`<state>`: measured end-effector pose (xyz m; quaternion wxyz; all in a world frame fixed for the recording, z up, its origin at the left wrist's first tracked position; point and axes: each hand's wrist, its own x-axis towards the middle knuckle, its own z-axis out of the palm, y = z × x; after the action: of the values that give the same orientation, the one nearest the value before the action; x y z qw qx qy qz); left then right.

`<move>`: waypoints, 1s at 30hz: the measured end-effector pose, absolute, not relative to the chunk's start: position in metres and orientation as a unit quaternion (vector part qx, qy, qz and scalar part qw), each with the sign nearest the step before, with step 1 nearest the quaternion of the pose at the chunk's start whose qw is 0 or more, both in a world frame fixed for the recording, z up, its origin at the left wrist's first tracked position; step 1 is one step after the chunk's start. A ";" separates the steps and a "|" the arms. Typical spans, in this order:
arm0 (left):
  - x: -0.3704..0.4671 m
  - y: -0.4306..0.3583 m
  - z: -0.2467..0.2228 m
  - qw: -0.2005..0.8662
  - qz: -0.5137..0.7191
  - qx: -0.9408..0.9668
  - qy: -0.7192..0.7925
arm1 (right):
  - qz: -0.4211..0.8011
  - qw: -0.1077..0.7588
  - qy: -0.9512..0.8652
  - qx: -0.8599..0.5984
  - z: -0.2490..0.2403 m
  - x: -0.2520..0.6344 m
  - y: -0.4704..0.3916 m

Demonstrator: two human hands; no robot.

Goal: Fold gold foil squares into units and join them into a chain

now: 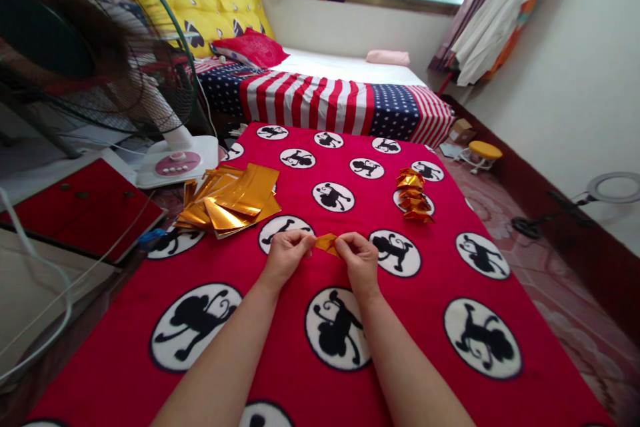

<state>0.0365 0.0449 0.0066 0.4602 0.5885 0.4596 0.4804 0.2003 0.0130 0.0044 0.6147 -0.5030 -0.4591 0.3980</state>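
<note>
A small folded piece of gold paper (327,243) is stretched between my two hands, above the red cloth (320,167) with its monkey pattern. My left hand (289,253) pinches its left end, and my right hand (359,260) pinches the right end. Beyond my left hand, a loose stack of gold foil sheets (235,197) lies fanned out on the cloth. A row of several folded gold pieces (414,197) sits farther off to the right. The fingertips cover both ends of the paper.
At the left stands a fan (177,153) on a white base, next to a red panel (85,207). A bed (325,103) with a striped cover is behind the cloth. To the right are a yellow stool (485,150) and a ring-shaped lamp (615,187).
</note>
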 end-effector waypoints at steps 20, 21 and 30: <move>0.046 0.042 0.006 0.471 0.414 0.636 0.449 | 0.450 0.606 -0.427 -0.498 0.010 0.193 0.013; 0.046 0.042 0.007 0.476 0.417 0.632 0.447 | 0.450 0.605 -0.428 -0.498 0.010 0.193 0.013; 0.044 0.042 0.009 0.453 0.467 0.603 0.463 | 0.471 0.589 -0.434 -0.493 0.005 0.195 0.014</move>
<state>0.0443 0.0421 0.0094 0.4526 0.6026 0.4626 0.4670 0.1945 0.0143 0.0046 0.5887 -0.4932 -0.4343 0.4707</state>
